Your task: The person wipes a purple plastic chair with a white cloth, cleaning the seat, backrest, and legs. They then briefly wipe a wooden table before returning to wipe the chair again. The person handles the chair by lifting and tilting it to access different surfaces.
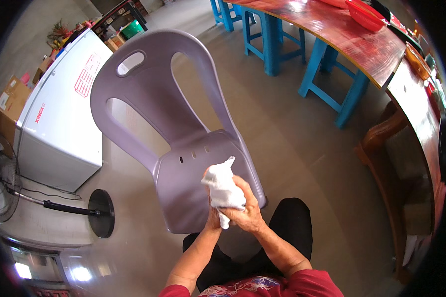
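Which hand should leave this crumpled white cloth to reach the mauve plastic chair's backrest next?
Probably your left hand: it's on the side nearer the backrest. Your right hand grips the white cloth from the right, farther away.

Smooth grey floor [327, 173]; a mauve plastic chair [166, 99] in the middle; a white chest freezer [59, 119] and standing fan [67, 207] at left; blue stools [270, 44] by the reddish counter [327, 22] (its glossy top catching light).

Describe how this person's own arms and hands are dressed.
The left hand and right hand are ungloved, with no watch or bracelet showing. Both forearms are bare below short red sleeves. Rings can't be ruled out.
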Demonstrator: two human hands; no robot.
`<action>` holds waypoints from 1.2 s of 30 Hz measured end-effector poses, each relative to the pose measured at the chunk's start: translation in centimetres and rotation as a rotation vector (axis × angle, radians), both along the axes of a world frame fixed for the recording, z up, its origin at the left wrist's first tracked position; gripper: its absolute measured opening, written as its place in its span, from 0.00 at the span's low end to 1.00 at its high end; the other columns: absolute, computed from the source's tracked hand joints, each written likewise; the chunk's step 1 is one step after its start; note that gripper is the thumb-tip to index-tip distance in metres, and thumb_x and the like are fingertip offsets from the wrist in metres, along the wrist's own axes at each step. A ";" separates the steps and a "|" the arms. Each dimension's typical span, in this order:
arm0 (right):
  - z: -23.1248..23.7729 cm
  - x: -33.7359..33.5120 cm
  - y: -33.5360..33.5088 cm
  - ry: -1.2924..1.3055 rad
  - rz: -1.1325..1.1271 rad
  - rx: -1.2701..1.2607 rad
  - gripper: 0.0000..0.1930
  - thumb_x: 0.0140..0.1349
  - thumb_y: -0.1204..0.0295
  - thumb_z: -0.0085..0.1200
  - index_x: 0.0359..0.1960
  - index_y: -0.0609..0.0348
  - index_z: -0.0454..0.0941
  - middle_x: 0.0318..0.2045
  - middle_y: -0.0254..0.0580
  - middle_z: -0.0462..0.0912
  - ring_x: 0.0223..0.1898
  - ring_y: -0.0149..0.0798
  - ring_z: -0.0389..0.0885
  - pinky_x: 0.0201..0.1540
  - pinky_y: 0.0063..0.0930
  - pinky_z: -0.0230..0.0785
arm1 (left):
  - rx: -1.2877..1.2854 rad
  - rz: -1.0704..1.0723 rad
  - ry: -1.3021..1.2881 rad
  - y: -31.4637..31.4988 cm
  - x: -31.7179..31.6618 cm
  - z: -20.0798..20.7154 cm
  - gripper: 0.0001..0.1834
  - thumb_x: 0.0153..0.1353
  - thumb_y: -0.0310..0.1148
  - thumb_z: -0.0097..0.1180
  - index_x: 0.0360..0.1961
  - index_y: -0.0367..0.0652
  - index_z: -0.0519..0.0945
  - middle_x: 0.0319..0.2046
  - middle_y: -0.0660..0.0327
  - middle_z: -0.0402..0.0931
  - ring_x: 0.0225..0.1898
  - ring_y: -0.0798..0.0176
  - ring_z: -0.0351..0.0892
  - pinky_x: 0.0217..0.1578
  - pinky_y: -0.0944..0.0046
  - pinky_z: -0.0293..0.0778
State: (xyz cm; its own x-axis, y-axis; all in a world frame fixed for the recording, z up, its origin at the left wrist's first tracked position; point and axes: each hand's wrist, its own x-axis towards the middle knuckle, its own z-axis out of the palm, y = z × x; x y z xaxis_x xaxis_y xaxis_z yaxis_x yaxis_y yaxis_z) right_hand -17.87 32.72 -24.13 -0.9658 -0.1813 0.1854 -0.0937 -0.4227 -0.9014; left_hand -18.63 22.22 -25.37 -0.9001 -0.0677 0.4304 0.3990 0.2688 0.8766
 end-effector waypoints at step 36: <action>-32.6 -23.0 -1.5 -0.542 -0.145 0.833 0.22 0.50 0.65 0.53 0.48 0.60 0.75 0.40 0.57 0.80 0.43 0.55 0.79 0.45 0.41 0.71 | -1.086 -0.028 -0.478 1.2 -3.7 -2.9 0.57 0.51 0.75 0.38 0.69 0.41 0.42 0.68 0.38 0.32 0.68 0.35 0.35 0.62 0.36 0.33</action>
